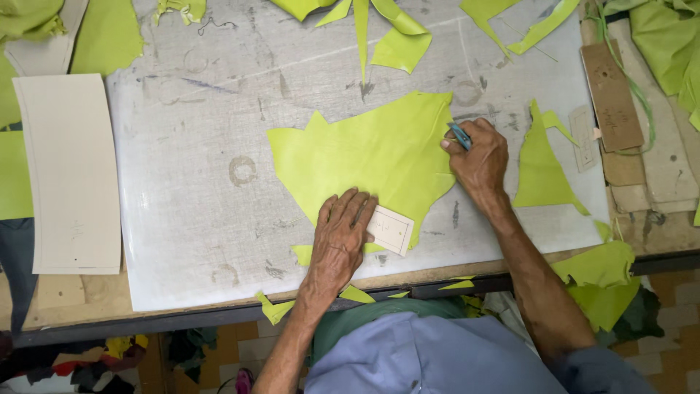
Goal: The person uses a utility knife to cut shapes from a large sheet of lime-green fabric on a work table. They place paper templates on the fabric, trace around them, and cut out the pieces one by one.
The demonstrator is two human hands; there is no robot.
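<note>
Seen from above: a desk (87,306) carrying a large pale cutting board (204,219), scuffed and ring-marked. At the middle of that board, a big ragged lime-green sheet (372,157), lying flat. Left of the board, a long cream panel (69,175), edge touching the board. Right of the green sheet, a pointed green offcut (541,171), apart from it; above the sheet, narrow green strips (397,36) near the board's far edge. Beyond the board's right edge, a brown cardboard tag (611,95).

At the green sheet's lower edge, left hand (343,237) pressed flat, fingers spread over a small cream rectangular template (390,230), pinning it half on the sheet and half off. At the sheet's right edge, right hand (481,157) closed in a firm grip around a small blue-handled cutting tool (459,136), tip meeting the green material. Blade itself too small to make out.
</note>
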